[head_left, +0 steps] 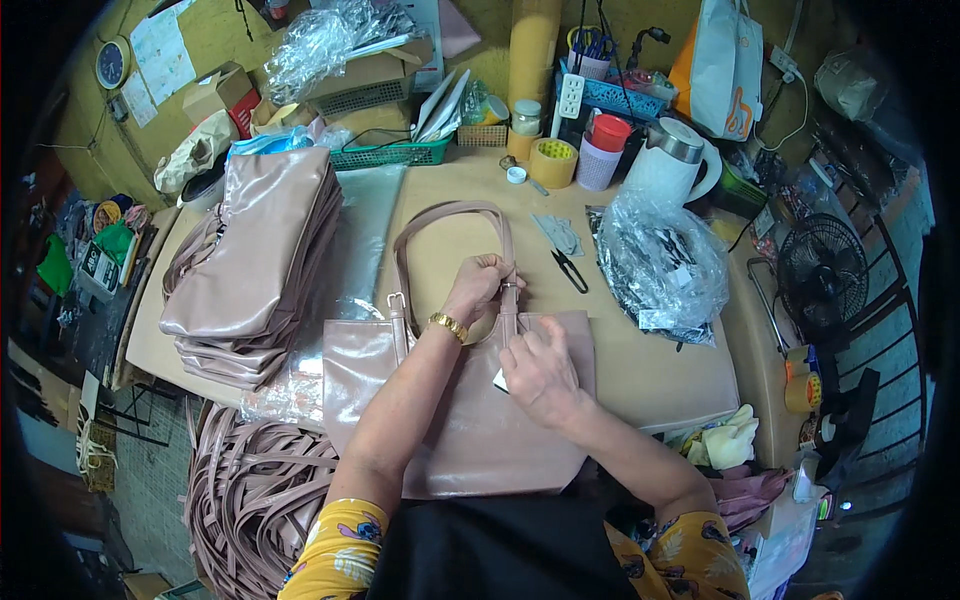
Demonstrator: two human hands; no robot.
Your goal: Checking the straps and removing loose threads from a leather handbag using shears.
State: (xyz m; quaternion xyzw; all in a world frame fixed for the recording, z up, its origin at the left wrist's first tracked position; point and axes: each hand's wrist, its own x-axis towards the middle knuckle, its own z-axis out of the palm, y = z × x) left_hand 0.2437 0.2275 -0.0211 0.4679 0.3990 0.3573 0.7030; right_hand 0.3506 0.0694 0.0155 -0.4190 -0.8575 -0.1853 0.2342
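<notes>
A dusty-pink handbag lies flat at the table's front edge, its long strap looped away from me. My left hand, a gold watch on its wrist, pinches the strap's right side beside a small metal buckle. A second buckle shows on the left side of the strap. Just below, my right hand is curled over the bag's top edge, index finger partly raised. From under its fingers sticks a small white piece, mostly hidden; its kind cannot be made out.
Stacked pink bags stand at left, above a heap of pink straps. Black thread snips lie beyond the right hand. Farther right are a plastic-wrapped bundle, a white kettle, tape rolls and a fan.
</notes>
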